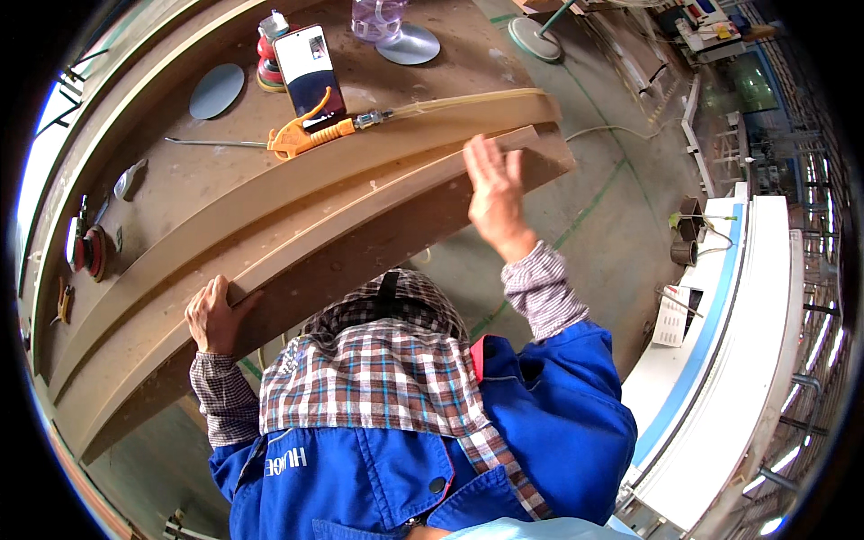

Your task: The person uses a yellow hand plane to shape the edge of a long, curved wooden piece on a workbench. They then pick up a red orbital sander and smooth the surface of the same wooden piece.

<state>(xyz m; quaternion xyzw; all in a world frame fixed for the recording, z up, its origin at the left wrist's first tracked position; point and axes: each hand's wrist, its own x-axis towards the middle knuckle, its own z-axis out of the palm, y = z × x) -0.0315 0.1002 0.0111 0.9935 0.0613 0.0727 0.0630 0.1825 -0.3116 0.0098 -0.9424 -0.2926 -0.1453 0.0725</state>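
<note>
A long brown profiled board (297,225) lies across a dusty workbench (180,189), its near edge facing me. My left hand (214,315) grips that near edge, fingers curled over the top and thumb underneath. Near the board's right end, my right hand (495,193) is flat with fingers spread, at or just over the edge; I cannot tell whether it touches. Both cuffs are plaid under a blue jacket, and a plaid scarf hangs on my chest.
Behind the board lie an orange air blow gun (301,135) with a pale hose, a smartphone (310,72), grey sanding discs (216,90), a clear bottle (376,18) and a red sander (87,250). A white machine (720,360) stands on the right across the concrete floor.
</note>
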